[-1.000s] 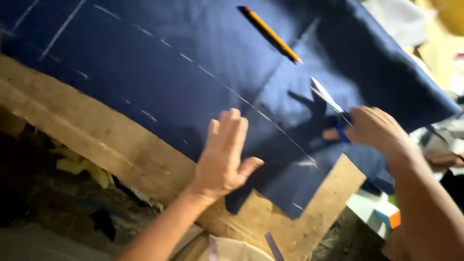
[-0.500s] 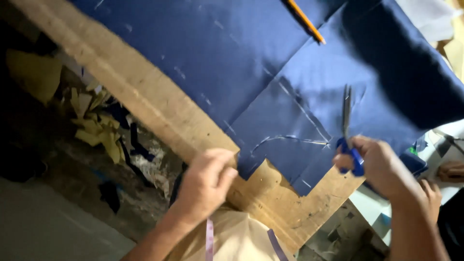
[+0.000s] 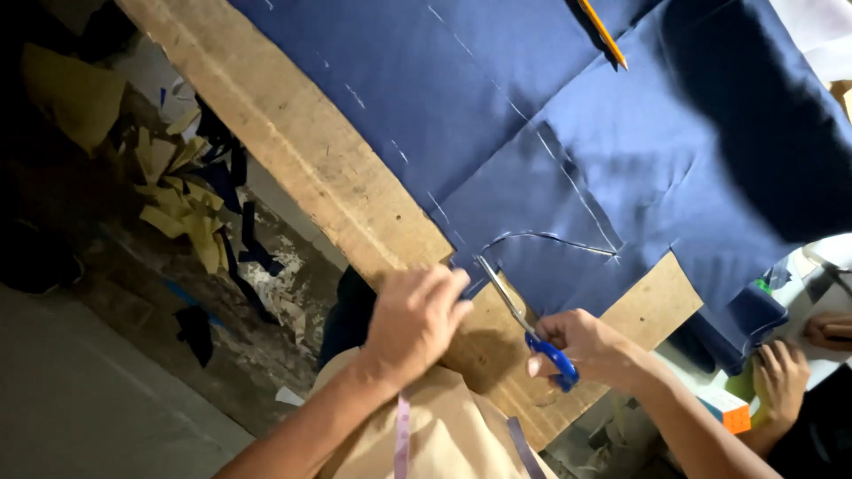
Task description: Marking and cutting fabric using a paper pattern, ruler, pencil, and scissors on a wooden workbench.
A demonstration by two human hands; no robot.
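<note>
Low in the frame's centre, the right hand [image 3: 590, 348] grips the blue-handled scissors [image 3: 524, 324], blades parted at the near edge of the navy cloth [image 3: 532, 151], just where a curved chalk line [image 3: 550, 238] begins. The left hand [image 3: 415, 318], fingers curled, presses down at the cloth's edge on the worktop [image 3: 302, 151]; whether it pinches the cloth I cannot tell. To cut well, I judge: keep the cloth flat and taut beside the blades, follow the chalk with long closes, and turn gently through the curve. A pencil [image 3: 603, 34] lies at upper right.
</note>
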